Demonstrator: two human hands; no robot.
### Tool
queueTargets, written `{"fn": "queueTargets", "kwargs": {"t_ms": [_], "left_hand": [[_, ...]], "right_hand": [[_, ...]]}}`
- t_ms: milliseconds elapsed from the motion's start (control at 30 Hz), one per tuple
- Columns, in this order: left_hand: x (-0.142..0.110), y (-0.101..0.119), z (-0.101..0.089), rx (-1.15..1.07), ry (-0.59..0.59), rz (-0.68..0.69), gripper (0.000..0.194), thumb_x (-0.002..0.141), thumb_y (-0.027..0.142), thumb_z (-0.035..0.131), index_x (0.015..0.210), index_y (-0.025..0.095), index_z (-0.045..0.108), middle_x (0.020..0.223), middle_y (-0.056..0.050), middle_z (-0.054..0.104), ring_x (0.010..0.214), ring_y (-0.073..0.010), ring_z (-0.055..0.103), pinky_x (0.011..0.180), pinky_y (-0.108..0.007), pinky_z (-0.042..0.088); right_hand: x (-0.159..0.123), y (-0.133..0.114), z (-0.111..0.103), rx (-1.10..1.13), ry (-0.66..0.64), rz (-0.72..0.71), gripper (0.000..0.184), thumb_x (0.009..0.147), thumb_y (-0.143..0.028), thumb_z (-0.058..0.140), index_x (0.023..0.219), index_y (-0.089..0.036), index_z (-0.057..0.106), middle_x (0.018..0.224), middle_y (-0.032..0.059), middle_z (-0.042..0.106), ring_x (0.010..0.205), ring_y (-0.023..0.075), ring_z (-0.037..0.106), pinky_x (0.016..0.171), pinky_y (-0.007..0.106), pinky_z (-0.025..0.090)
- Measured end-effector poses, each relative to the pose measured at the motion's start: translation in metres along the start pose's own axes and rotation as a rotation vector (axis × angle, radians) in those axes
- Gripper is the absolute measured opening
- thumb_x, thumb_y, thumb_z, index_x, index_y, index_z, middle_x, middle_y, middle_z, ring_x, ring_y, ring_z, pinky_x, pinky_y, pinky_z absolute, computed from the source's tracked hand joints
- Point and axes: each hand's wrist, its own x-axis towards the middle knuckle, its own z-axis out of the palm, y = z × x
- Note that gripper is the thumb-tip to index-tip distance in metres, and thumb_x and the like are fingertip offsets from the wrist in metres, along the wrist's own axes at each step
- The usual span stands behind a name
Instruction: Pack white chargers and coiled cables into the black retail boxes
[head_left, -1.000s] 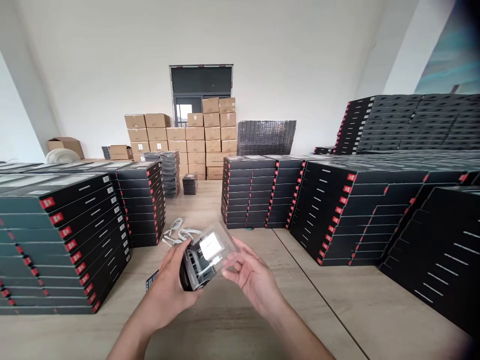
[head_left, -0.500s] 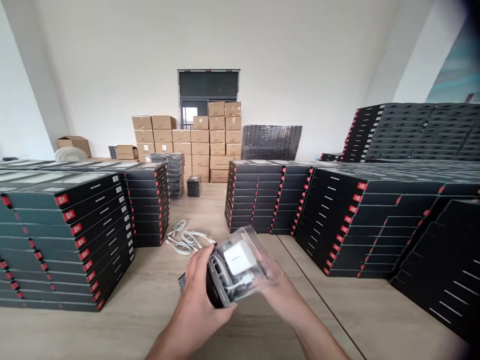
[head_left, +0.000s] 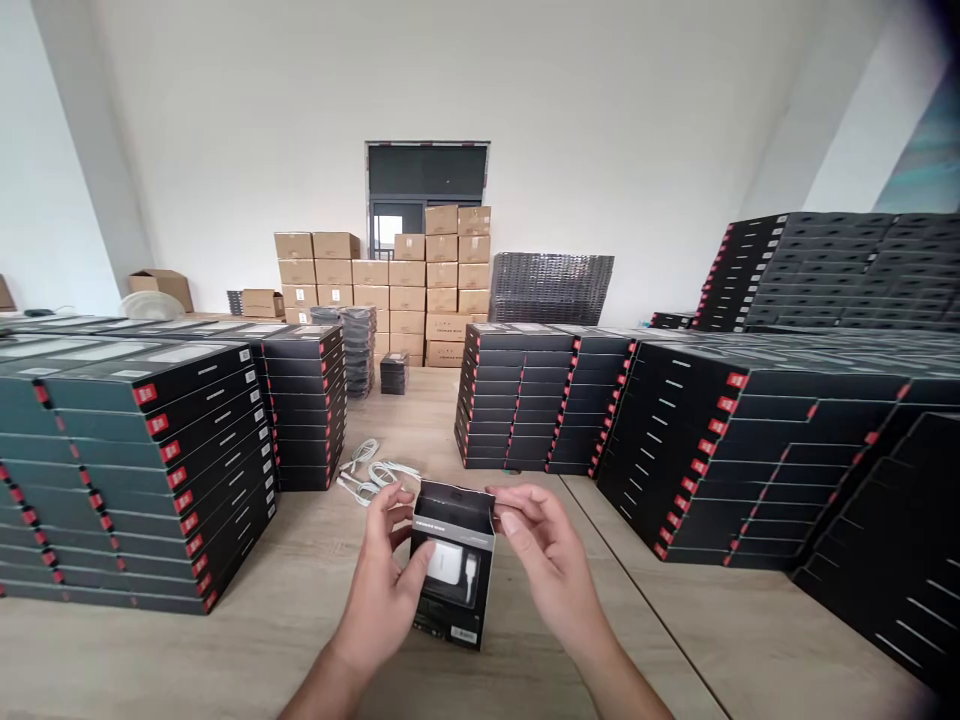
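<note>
A small black box (head_left: 450,608) stands nearly upright on the wooden table in front of me, its top open and its back flap raised. On its front face show a white charger (head_left: 445,562) and a white cable plug; whether printed or behind a window, I cannot tell. My left hand (head_left: 386,575) grips the box's left side, thumb across the front, fingers behind. My right hand (head_left: 546,550) pinches at the top right edge, where a side flap seems to be; the fingertips partly hide it. Beyond the box lie several coiled white cables (head_left: 369,478).
Tall stacks of flat black boxes with red marks rise at the left (head_left: 217,470) and right (head_left: 675,440). Farther back are a small dark stack (head_left: 394,373), a grey tray stack (head_left: 360,350) and brown cartons (head_left: 407,298). A seam crosses the table (head_left: 300,600) on my right.
The clear plastic tray with the charger, earlier in my right hand at the box's opening, no longer shows outside it. The box has turned upright, front facing me. My right hand moved to its top edge.
</note>
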Motion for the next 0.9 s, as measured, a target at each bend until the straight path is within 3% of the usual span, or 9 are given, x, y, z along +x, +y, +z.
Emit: {"fn": "queueTargets", "kwargs": {"t_ms": [167, 333, 500, 667, 900], "left_hand": [[0.004, -0.002, -0.011, 0.164, -0.010, 0.112, 0.022, 0.088, 0.030, 0.054, 0.109, 0.025, 0.057, 0.133, -0.010, 0.048, 0.123, -0.0245, 0.050, 0.098, -0.039, 0.046], [0.005, 0.007, -0.014, 0.071, 0.018, 0.115, 0.009, 0.088, 0.028, 0.054, 0.089, 0.021, 0.060, 0.131, -0.012, 0.055, 0.123, -0.0261, 0.052, 0.100, -0.042, 0.043], [0.002, 0.015, -0.017, -0.045, -0.038, 0.101, 0.012, 0.087, 0.024, 0.057, 0.099, 0.022, 0.055, 0.111, -0.008, 0.064, 0.114, -0.0217, 0.058, 0.099, -0.037, 0.044], [0.005, 0.016, -0.022, 0.089, -0.090, 0.186, 0.015, 0.088, 0.023, 0.056, 0.099, 0.024, 0.066, 0.110, -0.006, 0.063, 0.109, -0.0200, 0.058, 0.096, -0.034, 0.045], [0.004, 0.015, -0.022, 0.103, -0.097, 0.180, 0.016, 0.089, 0.023, 0.055, 0.096, 0.026, 0.068, 0.110, -0.006, 0.062, 0.108, -0.0208, 0.058, 0.092, -0.034, 0.045]], "right_hand": [[-0.003, 0.006, 0.000, -0.276, -0.083, -0.167, 0.010, 0.083, -0.031, 0.064, 0.085, -0.022, 0.067, 0.107, 0.0091, 0.068, 0.101, 0.0231, 0.065, 0.086, 0.033, 0.054], [-0.005, 0.001, 0.001, -0.370, -0.087, -0.224, 0.003, 0.084, -0.025, 0.061, 0.083, -0.023, 0.063, 0.106, 0.0075, 0.069, 0.101, 0.0227, 0.065, 0.092, 0.037, 0.050], [-0.009, -0.014, 0.003, -0.355, -0.186, -0.219, 0.015, 0.084, -0.022, 0.062, 0.099, -0.024, 0.060, 0.098, 0.0045, 0.067, 0.094, 0.0195, 0.064, 0.086, 0.032, 0.051], [-0.008, -0.022, 0.006, -0.385, -0.222, -0.256, 0.011, 0.089, -0.023, 0.057, 0.089, -0.023, 0.068, 0.093, 0.0046, 0.064, 0.088, 0.0177, 0.063, 0.080, 0.029, 0.049], [-0.006, -0.026, 0.003, -0.369, -0.246, -0.194, 0.014, 0.088, -0.024, 0.058, 0.084, -0.023, 0.071, 0.091, 0.0044, 0.064, 0.085, 0.0173, 0.064, 0.079, 0.029, 0.050]]}}
